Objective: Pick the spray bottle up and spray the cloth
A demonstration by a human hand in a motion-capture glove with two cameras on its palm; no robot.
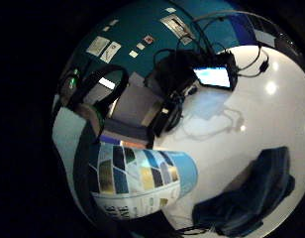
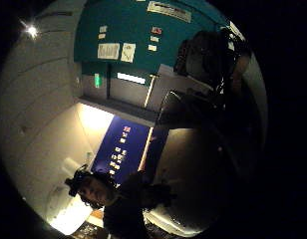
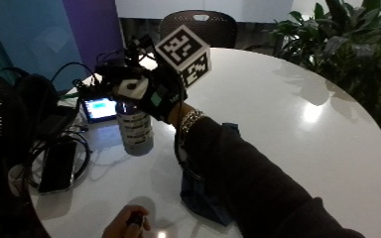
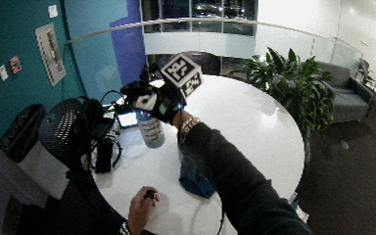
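Note:
In the outside view a spray bottle (image 3: 135,131) with a patterned pale label stands upright on the round white table (image 3: 296,109). My gloved right hand (image 3: 148,91) is at its top, fingers curled round the head, which they hide. The bottle's label (image 1: 137,183) fills part of the little finger side palm view, close to the palm. A dark blue cloth (image 3: 202,198) lies crumpled on the table beneath my forearm, just beside the bottle; the cloth (image 1: 251,198) also shows in that palm view. From farther off, the bottle (image 4: 152,131) and the cloth (image 4: 191,176) keep the same places.
A small lit screen (image 3: 100,109), a dark phone (image 3: 57,166) and tangled cables lie at the table's left edge behind the bottle. A black chair (image 3: 19,99) stands left, plants (image 3: 349,39) right. A bare hand (image 3: 128,225) rests at the near edge.

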